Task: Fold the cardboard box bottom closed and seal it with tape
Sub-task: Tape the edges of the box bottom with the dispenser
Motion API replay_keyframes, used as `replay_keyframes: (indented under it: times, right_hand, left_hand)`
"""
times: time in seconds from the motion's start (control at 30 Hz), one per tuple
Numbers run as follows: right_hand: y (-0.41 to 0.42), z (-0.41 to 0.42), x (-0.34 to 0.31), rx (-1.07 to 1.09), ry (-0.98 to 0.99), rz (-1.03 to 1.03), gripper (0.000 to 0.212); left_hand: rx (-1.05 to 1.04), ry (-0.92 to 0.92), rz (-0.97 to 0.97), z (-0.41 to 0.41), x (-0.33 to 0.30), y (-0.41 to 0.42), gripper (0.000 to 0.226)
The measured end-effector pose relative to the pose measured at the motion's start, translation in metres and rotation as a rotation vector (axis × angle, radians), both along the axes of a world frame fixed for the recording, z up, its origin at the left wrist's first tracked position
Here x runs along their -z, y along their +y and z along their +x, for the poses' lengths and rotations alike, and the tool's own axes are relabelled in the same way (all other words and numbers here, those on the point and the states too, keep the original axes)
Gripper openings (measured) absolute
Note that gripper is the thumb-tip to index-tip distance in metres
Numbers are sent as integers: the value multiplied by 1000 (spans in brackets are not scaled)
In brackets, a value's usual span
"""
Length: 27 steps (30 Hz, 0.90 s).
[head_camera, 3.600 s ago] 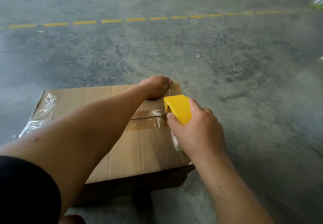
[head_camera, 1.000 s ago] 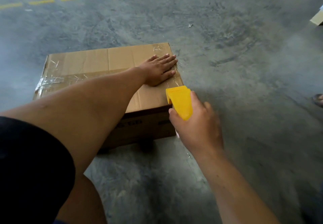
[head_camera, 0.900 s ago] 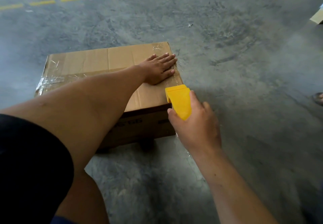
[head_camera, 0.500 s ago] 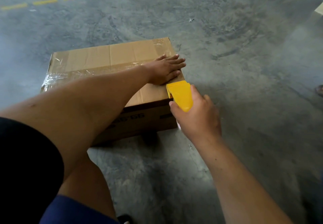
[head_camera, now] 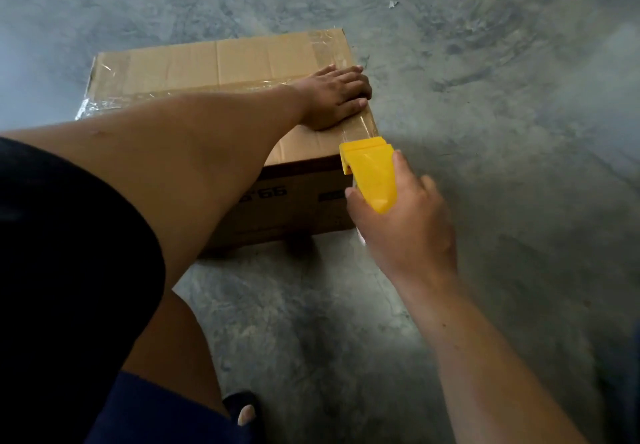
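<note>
Meanwhile, left hand (head_camera: 334,97) flat on box (head_camera: 214,62), right hand (head_camera: 401,225) around yellow tape dispenser (head_camera: 372,173).

Yellow tape dispenser (head_camera: 370,173), brown box (head_camera: 194,62)

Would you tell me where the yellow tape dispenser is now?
The yellow tape dispenser is in the right hand, at the cardboard box's near right corner.

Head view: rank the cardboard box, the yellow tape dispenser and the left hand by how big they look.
1. cardboard box, by far the largest.
2 and 3. left hand and yellow tape dispenser look alike in size; the dispenser is nearer the camera and partly hidden in the right hand, so I will not rank them.
</note>
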State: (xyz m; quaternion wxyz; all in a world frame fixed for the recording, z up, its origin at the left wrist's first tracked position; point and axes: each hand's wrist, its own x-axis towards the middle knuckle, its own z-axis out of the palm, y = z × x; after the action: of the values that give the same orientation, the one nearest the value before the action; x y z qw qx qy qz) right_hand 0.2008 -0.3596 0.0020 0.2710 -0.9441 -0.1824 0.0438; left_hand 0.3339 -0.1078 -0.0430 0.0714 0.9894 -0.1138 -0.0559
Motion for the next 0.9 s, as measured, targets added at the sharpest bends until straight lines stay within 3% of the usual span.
replay_keyframes:
  times: [0.27, 0.53, 0.9]
  right_hand:
    - [-5, 0, -5, 11, -19, 15, 81]
    - [-9, -8, -4, 5, 51, 12, 83]
    - [-20, -23, 10, 12, 13, 4, 80]
  left_hand:
    - [-41, 98, 73, -10, -14, -14, 57]
    - [-25, 69, 73, -49, -8, -33, 65]
    - [-37, 56, 84, -39, -4, -21, 68]
